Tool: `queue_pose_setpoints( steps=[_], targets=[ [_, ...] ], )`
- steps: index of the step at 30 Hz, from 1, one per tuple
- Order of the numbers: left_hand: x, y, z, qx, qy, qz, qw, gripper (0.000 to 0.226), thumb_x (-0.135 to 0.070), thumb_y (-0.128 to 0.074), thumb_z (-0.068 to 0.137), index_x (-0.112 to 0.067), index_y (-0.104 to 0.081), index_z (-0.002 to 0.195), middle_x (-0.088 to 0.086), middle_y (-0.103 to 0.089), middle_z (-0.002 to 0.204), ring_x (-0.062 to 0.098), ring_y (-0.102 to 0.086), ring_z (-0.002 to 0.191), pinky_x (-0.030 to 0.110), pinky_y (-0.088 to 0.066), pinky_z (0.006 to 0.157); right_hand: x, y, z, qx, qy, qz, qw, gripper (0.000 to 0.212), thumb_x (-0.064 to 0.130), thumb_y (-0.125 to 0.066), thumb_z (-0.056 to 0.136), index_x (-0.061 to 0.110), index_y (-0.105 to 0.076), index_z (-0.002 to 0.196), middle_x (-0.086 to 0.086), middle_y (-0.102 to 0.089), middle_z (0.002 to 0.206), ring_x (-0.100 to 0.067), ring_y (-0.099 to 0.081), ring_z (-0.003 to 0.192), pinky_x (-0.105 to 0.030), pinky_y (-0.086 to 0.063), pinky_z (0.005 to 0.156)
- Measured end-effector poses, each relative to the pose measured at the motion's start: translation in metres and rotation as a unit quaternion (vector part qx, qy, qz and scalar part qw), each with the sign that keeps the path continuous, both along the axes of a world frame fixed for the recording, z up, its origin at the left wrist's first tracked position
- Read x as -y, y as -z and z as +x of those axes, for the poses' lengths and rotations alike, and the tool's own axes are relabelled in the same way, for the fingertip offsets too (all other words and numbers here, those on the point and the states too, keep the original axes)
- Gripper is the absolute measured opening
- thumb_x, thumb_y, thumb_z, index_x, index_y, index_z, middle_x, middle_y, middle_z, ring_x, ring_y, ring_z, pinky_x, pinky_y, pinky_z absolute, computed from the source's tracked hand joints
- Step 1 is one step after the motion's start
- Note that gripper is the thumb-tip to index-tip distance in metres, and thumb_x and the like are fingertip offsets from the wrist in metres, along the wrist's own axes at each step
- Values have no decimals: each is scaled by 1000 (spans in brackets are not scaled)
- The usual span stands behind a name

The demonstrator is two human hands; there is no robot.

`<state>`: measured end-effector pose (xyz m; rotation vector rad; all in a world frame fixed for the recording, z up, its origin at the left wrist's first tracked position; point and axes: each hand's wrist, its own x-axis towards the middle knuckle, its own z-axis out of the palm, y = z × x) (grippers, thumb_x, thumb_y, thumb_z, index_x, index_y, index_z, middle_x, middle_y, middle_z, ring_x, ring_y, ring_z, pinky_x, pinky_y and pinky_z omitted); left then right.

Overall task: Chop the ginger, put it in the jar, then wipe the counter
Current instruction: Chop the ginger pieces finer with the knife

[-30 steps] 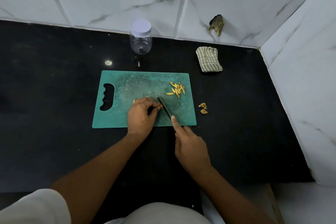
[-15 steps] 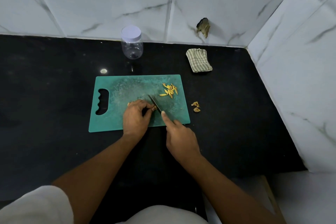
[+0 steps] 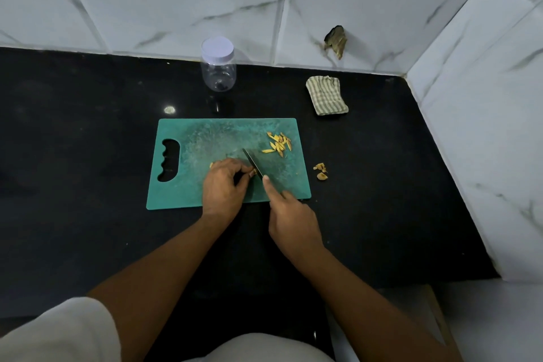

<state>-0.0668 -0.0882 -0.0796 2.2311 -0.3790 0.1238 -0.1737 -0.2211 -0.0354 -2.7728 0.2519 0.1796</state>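
A green cutting board lies on the black counter. My left hand pinches a small ginger piece against the board. My right hand grips a dark knife, index finger laid along its spine, blade next to the ginger. Several yellow ginger slivers lie at the board's far right. A clear jar with a white lid stands behind the board. A folded striped cloth lies at the back right.
Ginger scraps lie on the counter just right of the board. White marble-tiled walls close the back and right sides; a dark patch marks the back wall. The counter's front edge runs near my body.
The knife and both hands stay on the board at the ginger piece; only the camera view has shifted slightly. The sliver pile looks the same.
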Motion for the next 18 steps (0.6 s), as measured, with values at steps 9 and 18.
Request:
queue_pose_setpoints(
  steps=[9,18],
  targets=[
    [-1,1,1,-14,1,-17,1000,5,-18,-77,90,-19,-80,94,-8,-74,95,13,-62,91,33,-52,81,9,6,-29,-6,10,21,1000,72,18,-45,104,37,-11,164,-4,-58,115,-28,-64,81,-46,-55,73],
    [0,-1,0,-9,5,-4,1000,6,-19,-76,91,-17,-80,95,-4,-74,94,16,-61,89,33,-50,79,-3,2,-3,21,12,7,1000,73,13,-48,101,31,-18,165,-8,-62,111,-34,-64,86,-38,-39,66]
  ],
)
